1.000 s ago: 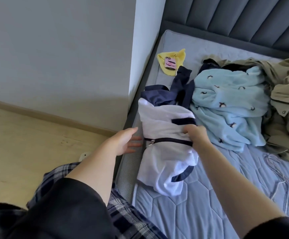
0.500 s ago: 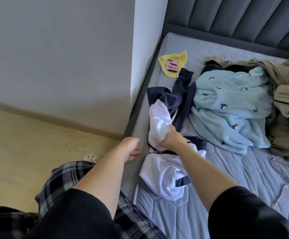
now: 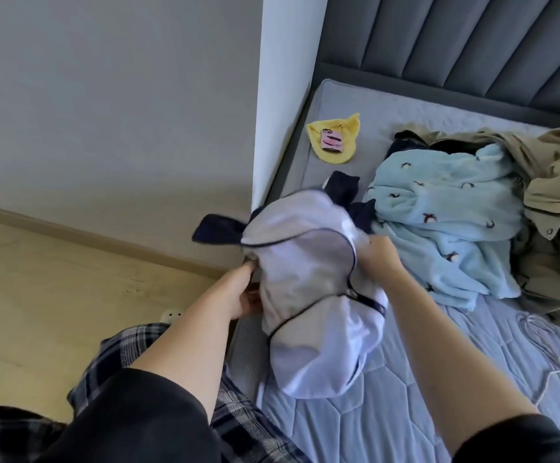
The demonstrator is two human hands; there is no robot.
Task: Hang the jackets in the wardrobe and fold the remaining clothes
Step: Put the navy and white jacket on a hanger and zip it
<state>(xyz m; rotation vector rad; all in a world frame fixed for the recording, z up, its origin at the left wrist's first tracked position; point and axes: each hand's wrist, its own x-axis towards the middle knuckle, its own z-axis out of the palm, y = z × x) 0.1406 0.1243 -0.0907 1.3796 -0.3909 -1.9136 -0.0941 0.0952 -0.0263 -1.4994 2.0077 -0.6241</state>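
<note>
Head view. The white garment with navy trim [image 3: 312, 295] was held bunched and partly raised off the mattress [image 3: 388, 412], between the two hands. The left hand [image 3: 245, 295] gripped its near-left edge, fingers curled into the fabric, though the fingertips were hidden behind the cloth. The right hand [image 3: 377, 259] pinched the opposite side, its fingers buried in the folds. The garment's lower part rested on the mattress just ahead of the person's plaid trousers [image 3: 131, 359], while a navy flap [image 3: 218, 230] hung out past the left hand, over the gap beside the bed.

Risks, as judged from this arrangement: the hanging navy flap could slip off the bed edge toward the wooden floor [image 3: 54, 295] if the left-hand grip loosened. Thin, slippery-looking fabric, gathered rather than spread, would probably fold unevenly unless first laid flat. Just beyond the right hand lay a pale blue penguin-print fleece [image 3: 439, 228], and past it a khaki jacket [image 3: 559, 202]; spreading the white garment rightward could snag or overlap these. A yellow cloth carrying a pink phone [image 3: 332, 142] lay well beyond both hands, unlikely to interfere.
</note>
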